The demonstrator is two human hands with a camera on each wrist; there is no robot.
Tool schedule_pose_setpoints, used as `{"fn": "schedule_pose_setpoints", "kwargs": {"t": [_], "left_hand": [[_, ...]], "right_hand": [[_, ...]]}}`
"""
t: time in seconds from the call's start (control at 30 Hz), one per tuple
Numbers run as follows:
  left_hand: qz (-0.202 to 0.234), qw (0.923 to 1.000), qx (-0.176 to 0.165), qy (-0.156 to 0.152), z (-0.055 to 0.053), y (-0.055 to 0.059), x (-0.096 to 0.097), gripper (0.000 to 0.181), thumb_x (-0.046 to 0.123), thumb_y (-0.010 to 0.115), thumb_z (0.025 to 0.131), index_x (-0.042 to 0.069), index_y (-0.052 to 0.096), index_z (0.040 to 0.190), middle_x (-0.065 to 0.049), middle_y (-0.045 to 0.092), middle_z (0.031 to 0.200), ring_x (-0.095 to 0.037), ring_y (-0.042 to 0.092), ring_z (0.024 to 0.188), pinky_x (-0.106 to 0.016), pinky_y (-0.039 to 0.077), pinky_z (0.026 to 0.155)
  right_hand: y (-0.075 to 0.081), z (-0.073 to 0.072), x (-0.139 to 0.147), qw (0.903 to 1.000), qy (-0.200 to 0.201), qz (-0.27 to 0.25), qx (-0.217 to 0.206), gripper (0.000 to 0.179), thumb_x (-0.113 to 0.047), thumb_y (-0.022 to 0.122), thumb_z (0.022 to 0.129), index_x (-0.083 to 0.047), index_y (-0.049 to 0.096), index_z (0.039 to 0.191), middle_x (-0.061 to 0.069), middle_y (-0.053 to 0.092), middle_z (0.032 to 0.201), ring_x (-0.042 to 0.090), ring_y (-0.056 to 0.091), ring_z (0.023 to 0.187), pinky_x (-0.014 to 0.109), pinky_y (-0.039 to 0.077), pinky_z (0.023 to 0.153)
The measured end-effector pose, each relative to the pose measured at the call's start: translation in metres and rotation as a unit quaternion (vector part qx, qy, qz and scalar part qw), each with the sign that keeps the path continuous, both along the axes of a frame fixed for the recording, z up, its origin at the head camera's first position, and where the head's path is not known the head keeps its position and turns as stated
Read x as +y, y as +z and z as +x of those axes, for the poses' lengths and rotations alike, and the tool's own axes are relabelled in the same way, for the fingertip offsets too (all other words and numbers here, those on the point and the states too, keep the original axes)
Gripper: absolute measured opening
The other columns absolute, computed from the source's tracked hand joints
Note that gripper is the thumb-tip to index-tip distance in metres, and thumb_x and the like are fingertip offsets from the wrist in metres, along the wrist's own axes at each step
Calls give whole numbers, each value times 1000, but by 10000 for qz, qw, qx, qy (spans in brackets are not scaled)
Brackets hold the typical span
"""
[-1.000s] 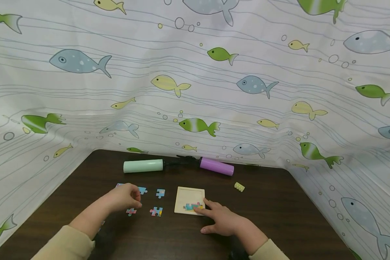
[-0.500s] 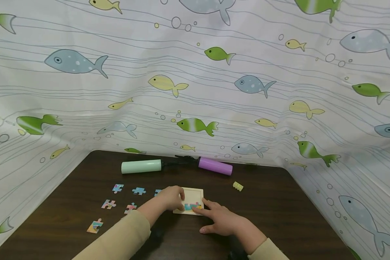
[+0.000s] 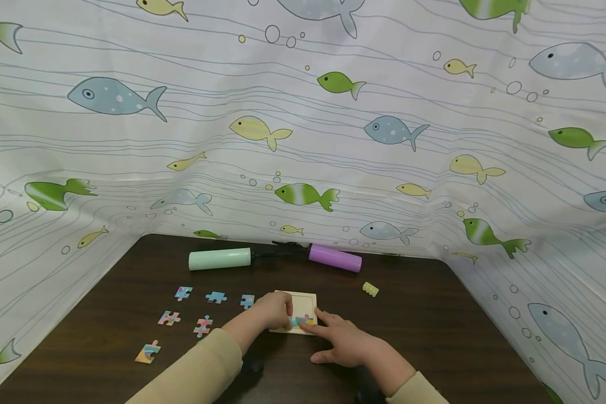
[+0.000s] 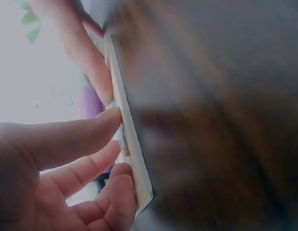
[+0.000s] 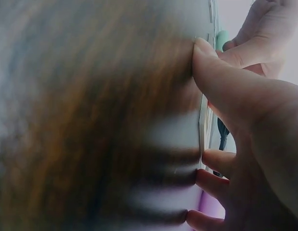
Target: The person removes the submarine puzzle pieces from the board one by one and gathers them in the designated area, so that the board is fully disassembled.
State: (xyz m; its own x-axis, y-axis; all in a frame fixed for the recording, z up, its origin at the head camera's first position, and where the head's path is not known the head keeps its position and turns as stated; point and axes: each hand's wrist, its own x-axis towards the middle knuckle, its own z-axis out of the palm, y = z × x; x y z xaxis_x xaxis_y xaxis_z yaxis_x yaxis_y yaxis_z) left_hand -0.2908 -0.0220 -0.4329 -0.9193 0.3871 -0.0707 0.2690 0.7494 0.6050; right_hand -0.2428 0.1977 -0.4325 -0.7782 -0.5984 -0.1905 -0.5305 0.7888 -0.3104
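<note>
A shallow square wooden puzzle tray (image 3: 302, 303) lies in front of me, with joined jigsaw pieces (image 3: 303, 319) along its near edge. My left hand (image 3: 272, 310) is over the tray's near left corner. In the left wrist view its thumb and fingers pinch a jigsaw piece (image 4: 122, 140) low at the tray's edge, mostly hidden by the fingertips. My right hand (image 3: 348, 339) rests at the tray's right side, fingers spread. Its index fingertip touches the joined pieces, and the thumb rests on the table.
Several loose jigsaw pieces, among them a blue one (image 3: 216, 297) and a pink one (image 3: 203, 326), lie left of the tray. Behind stand a mint cylinder (image 3: 219, 258) and a purple cylinder (image 3: 335, 258). A small yellow block (image 3: 370, 289) lies right. A fish-print curtain (image 3: 303, 140) encloses the table.
My left hand has moved right from among the loose pieces to the tray, then slightly further right along its near edge. The right hand has stayed in place.
</note>
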Motion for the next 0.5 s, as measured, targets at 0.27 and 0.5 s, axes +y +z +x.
{"fn": "schedule_pose_setpoints", "kwargs": {"t": [0.27, 0.5], "left_hand": [[-143, 9999, -82, 23, -1, 2, 2, 27, 6, 82, 75, 12, 56, 77, -3, 53, 73, -19, 46, 62, -32, 37, 54], [-247, 9997, -42, 57, -1, 4, 2, 28, 8, 83, 75, 12, 56, 77, -2, 53, 73, -19, 46, 64, -32, 37, 56]], "right_hand": [[2, 0, 4, 9999, 35, -61, -88, 72, -52, 63, 91, -37, 32, 154, 10, 18, 162, 39, 25, 143, 63, 30, 104], [4, -3, 13, 9994, -41, -178, -300, 76, -51, 66, 89, -36, 31, 154, 7, 19, 162, 36, 25, 143, 61, 32, 104]]}}
